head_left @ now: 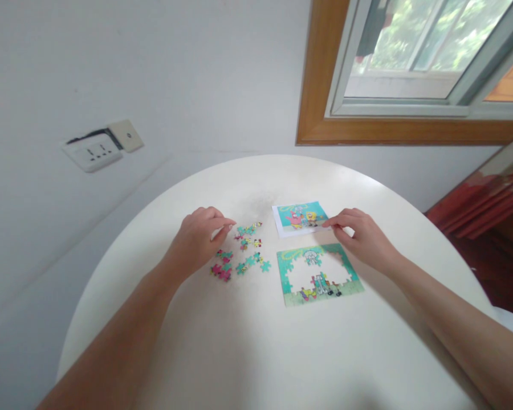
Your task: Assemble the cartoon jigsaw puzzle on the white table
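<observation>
My left hand [203, 236] hovers by the left edge of the loose jigsaw pieces [248, 257], thumb and forefinger pinched together. Whether a small piece sits between those fingertips I cannot make out. At the right edge of the printed reference picture [299, 219], which shows cartoon characters, my right hand [361, 236] has its thumb and forefinger close together, the forefinger tip over the sheet. Nearer to me lies the partly assembled jigsaw puzzle [288, 299]. Its border and bottom strip are joined, a face section hangs from the top, and white shows through its middle.
Everything lies on a round white table [248, 353]. Behind it is a white wall with a wall socket [94, 152] and a wood-framed window [410, 131]. A red curtain [483, 199] hangs at the right.
</observation>
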### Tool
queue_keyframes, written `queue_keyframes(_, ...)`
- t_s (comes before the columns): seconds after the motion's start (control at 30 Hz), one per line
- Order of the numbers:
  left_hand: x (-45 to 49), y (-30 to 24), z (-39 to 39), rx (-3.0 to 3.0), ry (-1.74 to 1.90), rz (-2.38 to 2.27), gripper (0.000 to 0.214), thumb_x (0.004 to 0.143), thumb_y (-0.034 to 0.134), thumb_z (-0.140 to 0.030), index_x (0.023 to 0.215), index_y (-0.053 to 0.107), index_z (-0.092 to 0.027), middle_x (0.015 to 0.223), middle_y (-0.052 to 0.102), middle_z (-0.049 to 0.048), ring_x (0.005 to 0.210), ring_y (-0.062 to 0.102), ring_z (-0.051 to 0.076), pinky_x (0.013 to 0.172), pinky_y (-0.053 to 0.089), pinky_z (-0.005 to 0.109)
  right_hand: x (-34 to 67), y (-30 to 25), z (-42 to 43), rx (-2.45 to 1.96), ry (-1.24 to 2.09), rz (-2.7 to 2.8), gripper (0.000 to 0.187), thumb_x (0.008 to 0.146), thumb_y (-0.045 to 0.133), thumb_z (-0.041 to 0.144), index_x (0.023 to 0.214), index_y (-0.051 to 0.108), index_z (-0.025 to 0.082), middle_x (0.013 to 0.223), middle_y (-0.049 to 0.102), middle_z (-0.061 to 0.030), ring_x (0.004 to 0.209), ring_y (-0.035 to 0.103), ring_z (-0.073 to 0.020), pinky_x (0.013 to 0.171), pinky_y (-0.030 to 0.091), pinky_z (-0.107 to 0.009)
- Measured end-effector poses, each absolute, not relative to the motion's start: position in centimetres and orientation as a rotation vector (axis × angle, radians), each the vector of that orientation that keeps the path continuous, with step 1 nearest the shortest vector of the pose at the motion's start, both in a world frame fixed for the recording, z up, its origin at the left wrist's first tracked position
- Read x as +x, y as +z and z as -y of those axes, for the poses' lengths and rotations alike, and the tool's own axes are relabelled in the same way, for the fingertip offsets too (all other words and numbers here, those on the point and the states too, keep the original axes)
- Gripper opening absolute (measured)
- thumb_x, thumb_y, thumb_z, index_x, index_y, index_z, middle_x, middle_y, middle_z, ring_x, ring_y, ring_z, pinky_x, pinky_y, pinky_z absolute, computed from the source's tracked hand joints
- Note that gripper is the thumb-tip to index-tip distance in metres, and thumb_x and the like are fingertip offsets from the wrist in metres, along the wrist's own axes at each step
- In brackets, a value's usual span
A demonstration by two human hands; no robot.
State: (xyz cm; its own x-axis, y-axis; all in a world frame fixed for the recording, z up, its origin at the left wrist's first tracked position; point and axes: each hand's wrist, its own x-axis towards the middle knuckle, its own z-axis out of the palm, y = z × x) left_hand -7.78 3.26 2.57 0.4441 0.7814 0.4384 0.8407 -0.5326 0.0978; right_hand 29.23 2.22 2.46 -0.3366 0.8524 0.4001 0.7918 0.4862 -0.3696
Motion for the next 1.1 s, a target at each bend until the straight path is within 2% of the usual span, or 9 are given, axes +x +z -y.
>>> queue_keyframes(0.6,-8.0,2.9,-3.0,-2.596,-0.660,1.434,0.028,0.093,0.046,-0.027,0.096,0.073,-0.020,0.087,0.065,0.0065,0.082,0.055,0.021,0.077,0.042,0.036,29.5,2.1,-2.4,-1.331,0.129,2.225,0.028,0.084,0.049,0.016,0.095,0.074,0.025,0.087,0.070,-0.0047,0.084,0.060,-0.0223,0.078,0.045,-0.038)
queue_keyframes(0.8,-6.9,4.0,-1.8,-2.907,-0.589,1.418,0.020,0.088,0.056,-0.033,0.088,0.073,-0.022,0.089,0.064,0.0053,0.087,0.056,0.020,0.081,0.043,0.033,29.4,2.3,-2.2,-1.329,0.142,2.229,0.028,0.085,0.049,0.017,0.094,0.074,0.024,0.088,0.070,-0.0050,0.084,0.061,-0.0225,0.078,0.046,-0.038)
queue_keyframes(1.1,-5.5,4.1,-0.8,-3.044,-0.374,1.412,0.014,0.081,0.067,-0.034,0.090,0.068,-0.022,0.090,0.062,0.0027,0.090,0.056,0.020,0.081,0.041,0.031,29.3,2.3,-2.3,-1.310,0.151,2.245,0.029,0.084,0.048,0.016,0.093,0.074,0.023,0.086,0.070,-0.0052,0.083,0.061,-0.0220,0.078,0.046,-0.038)
